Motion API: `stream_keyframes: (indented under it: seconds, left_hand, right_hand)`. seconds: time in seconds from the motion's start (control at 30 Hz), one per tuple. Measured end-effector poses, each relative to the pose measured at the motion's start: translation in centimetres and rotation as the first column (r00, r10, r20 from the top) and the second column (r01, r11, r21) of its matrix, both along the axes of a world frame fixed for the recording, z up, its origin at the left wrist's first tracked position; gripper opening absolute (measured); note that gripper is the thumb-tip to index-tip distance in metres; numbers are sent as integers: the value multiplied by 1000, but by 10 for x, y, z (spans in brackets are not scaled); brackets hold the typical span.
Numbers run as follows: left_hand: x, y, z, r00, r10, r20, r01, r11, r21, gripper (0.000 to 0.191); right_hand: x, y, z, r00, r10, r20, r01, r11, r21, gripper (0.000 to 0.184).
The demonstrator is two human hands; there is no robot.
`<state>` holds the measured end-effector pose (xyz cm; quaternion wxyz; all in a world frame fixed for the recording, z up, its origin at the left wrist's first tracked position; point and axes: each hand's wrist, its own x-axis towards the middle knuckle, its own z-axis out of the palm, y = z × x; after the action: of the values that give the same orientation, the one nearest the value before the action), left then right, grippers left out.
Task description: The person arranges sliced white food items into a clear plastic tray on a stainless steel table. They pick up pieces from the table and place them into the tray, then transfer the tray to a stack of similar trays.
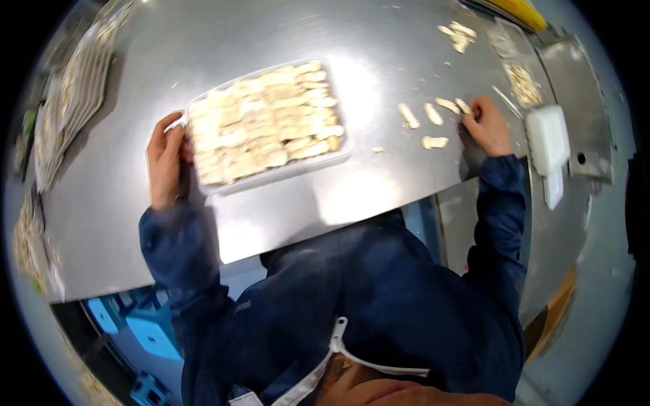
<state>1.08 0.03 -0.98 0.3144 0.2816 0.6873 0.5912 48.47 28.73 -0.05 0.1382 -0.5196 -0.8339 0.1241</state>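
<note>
A shallow clear plastic tray (277,176) packed with rows of pale sliced pieces, possibly mushroom, lies on the metal table (244,213). My left hand (167,152) is at the tray's left edge; its fingers are curled, and whether they grip the rim is not clear. To the right, my right hand (488,126) has its thumb and fingertips on a pale slice (463,106). Close beside it lie other loose slices: a curved one (447,105), a short upright one (433,114), a longer one (408,116) and one lying sideways (434,142).
Several filled trays (84,96) are stacked at the far left. A small pile of slices (459,36) lies at the upper right. Beyond my right hand are a thin white stick (507,101), a container of small pieces (523,85) and a white foam-like box (548,139). Blue stools (152,330) stand below.
</note>
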Motion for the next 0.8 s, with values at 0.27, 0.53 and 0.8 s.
stream_keyframes:
  seconds: [0.27,0.53,0.8]
  left_hand:
    - [-2,-2,-2,998,12,65,-14,999,34,30]
    - [1,1,4,999,15,42,-15,1000,3,31]
    - [2,1,5,999,31,21,-31,999,-25,31]
  right_hand:
    - [-129,-97,36,792,558,-246,-487,822,296,15]
    - [-202,-139,21,676,720,-157,-679,691,248,18]
    - [-208,-139,11,658,738,-146,-695,671,259,18]
